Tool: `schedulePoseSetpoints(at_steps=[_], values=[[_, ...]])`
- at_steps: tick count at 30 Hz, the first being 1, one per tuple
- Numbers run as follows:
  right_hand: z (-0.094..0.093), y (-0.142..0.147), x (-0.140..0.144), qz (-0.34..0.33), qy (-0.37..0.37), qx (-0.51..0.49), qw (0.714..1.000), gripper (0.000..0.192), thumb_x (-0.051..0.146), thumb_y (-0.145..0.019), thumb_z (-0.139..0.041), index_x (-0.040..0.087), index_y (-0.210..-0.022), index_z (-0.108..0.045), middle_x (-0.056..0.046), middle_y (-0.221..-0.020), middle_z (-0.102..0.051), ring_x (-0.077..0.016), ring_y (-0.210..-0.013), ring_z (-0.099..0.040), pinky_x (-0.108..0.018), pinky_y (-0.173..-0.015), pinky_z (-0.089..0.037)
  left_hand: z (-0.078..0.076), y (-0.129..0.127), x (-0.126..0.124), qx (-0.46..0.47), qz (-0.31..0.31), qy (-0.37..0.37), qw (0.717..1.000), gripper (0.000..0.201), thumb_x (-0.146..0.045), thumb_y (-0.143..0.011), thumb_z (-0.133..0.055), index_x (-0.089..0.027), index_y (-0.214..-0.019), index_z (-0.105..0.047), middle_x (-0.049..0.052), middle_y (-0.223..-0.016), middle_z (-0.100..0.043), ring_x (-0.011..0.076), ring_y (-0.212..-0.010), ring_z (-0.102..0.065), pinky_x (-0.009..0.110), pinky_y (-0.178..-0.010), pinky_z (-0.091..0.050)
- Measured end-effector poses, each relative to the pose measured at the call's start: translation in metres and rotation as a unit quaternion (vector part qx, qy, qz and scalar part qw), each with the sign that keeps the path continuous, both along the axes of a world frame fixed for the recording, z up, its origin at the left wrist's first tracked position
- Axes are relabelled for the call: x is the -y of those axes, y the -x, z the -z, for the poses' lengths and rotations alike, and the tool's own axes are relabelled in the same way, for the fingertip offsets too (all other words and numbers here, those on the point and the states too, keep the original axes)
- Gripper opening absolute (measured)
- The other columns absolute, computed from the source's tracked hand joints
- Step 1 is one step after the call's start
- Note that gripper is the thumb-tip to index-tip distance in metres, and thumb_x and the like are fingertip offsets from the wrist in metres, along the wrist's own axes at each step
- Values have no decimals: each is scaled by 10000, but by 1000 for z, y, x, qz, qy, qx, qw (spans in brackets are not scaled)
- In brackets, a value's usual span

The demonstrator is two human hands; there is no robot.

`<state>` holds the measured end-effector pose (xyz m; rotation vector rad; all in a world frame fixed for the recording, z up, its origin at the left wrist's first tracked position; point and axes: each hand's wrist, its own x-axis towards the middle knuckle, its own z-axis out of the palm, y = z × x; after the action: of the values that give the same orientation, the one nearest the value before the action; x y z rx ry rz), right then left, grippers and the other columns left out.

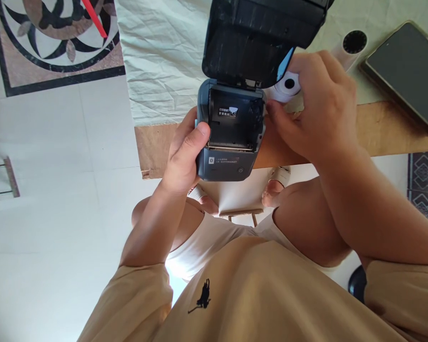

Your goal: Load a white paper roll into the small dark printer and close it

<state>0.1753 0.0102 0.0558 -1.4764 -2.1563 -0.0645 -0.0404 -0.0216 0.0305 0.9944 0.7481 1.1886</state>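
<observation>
A dark label printer [231, 164] is gripped in my left hand [185, 149], its thumb pressed on the side rim. The printer's lid [246, 47] is swung up, so the paper compartment [233, 126] shows, with a small white label inside and no roll in it. Just right of the printer, my right hand [321, 104] pinches a small white paper roll [283, 88] with a black core. Part of that roll is hidden behind the lid and my fingers.
Behind my right hand, another white roll [345, 52] with a dark core stands on the pale cloth [164, 61]. A phone [406, 71] lies at the right. The wooden table edge [157, 147] runs in front of my legs. A red strip [94, 18] shows at top left.
</observation>
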Motion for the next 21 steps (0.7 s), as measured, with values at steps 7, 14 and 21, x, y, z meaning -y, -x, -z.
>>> schedulePoseSetpoints(at_steps=[7, 14, 21], values=[[-3, 1, 6, -45, -20, -53, 997, 410, 234, -749, -587, 213, -1158, -560, -56, -1021, -685, -178, -876, -650, -305, -735, -481, 1, -1, -1, -12, -3, -6, 1000, 395, -590, -833, -524, -251, -1014, -615, 72, -1066, -685, 298, -1289, -544, 466, -1007, -504], [0, 4, 8, -42, 63, -50, 996, 354, 189, -737, -533, 279, -1080, -525, -46, -1014, -620, -184, -896, -596, -342, -772, -475, 1, 0, -1, -13, -1, -9, 1000, 368, -575, -840, -515, -265, -1001, -631, 62, -1067, -687, 307, -1285, -548, 442, -952, -521], [-4, -3, 7, -41, -1, -57, 998, 410, 204, -771, -558, 271, -1175, -578, -65, -990, -567, -190, -960, -574, -373, -856, -489, 0, -1, -1, 0, -2, -10, 1000, 351, -529, -840, -533, -260, -1043, -629, 54, -1073, -692, 291, -1261, -573, 434, -982, -514]])
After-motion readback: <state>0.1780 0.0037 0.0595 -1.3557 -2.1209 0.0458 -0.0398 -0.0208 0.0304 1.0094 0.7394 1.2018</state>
